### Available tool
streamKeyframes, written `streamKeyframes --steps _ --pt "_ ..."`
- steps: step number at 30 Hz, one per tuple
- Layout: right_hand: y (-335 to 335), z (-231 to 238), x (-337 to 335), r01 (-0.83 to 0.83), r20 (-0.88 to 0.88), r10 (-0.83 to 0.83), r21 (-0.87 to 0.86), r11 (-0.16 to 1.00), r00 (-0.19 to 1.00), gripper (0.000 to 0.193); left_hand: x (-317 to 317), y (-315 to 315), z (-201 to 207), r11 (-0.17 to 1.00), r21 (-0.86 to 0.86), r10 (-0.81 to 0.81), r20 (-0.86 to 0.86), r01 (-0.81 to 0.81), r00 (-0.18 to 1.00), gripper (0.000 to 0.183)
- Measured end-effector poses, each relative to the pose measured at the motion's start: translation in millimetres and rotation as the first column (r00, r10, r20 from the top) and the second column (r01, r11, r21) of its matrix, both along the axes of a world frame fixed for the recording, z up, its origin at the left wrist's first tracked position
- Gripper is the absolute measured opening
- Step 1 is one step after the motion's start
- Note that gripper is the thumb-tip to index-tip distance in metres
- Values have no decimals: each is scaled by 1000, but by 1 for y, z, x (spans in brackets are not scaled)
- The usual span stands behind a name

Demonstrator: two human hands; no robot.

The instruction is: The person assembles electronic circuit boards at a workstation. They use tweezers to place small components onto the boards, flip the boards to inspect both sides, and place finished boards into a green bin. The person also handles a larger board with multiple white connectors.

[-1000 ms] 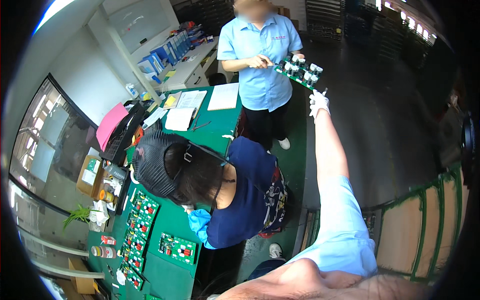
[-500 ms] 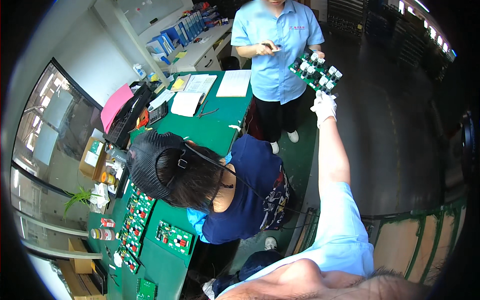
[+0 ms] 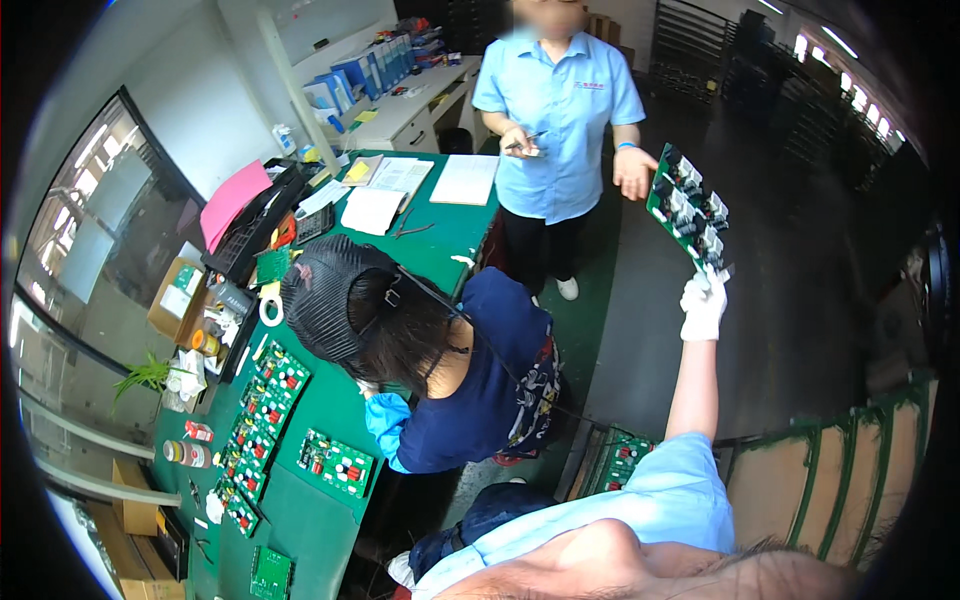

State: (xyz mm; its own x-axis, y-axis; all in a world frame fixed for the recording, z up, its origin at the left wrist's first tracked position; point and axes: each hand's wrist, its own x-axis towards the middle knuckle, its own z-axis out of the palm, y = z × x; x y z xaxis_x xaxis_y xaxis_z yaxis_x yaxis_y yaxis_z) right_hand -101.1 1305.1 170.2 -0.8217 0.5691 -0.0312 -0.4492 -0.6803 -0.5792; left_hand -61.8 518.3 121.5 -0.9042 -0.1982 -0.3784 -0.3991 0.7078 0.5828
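My right hand [image 3: 705, 305], in a white glove, is stretched far out ahead with its fingers closed on the lower end of a green circuit board [image 3: 690, 208]. The board is held up at a tilt, and black and white components stand on its right-hand face. Just left of it is a co-worker's open hand [image 3: 632, 172], palm showing, close to the board's edge. That person's other hand [image 3: 519, 143] holds a small thin item I cannot make out. My left hand does not show.
A seated person in a dark cap [image 3: 330, 310] leans over the green table [image 3: 310, 525]. On it lie a row of populated boards [image 3: 262, 415], a single board [image 3: 337, 463], papers [image 3: 466, 180] and a tape roll [image 3: 271, 310]. A rack with tan panels [image 3: 815, 490] stands at lower right.
My right hand has moved right and nearer with the board, which has turned more upright. The co-worker's hand, formerly at the board, is now apart from it and open. The seated person's head has shifted slightly.
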Motion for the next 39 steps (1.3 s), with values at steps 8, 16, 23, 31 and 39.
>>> streamKeyframes --steps 8,16,23,31,39 --pt "-90 11 125 -224 -231 222 19 974 947 41 -10 -35 -26 987 134 -56 -204 84 977 29" --pt "-180 44 132 24 -131 -9 115 993 991 40 -55 48 74 819 401 -269 -363 411 892 30" --pt "-247 87 92 -142 -354 139 16 990 925 18 -35 46 67 738 550 -207 -367 391 907 32" --pt "-326 86 -12 -93 -240 142 205 974 960 21 -2 -14 71 798 542 -34 -398 265 917 36" --pt "-570 81 -87 -324 -126 586 732 600 800 44 84 -107 25 818 571 328 -361 -71 873 32"
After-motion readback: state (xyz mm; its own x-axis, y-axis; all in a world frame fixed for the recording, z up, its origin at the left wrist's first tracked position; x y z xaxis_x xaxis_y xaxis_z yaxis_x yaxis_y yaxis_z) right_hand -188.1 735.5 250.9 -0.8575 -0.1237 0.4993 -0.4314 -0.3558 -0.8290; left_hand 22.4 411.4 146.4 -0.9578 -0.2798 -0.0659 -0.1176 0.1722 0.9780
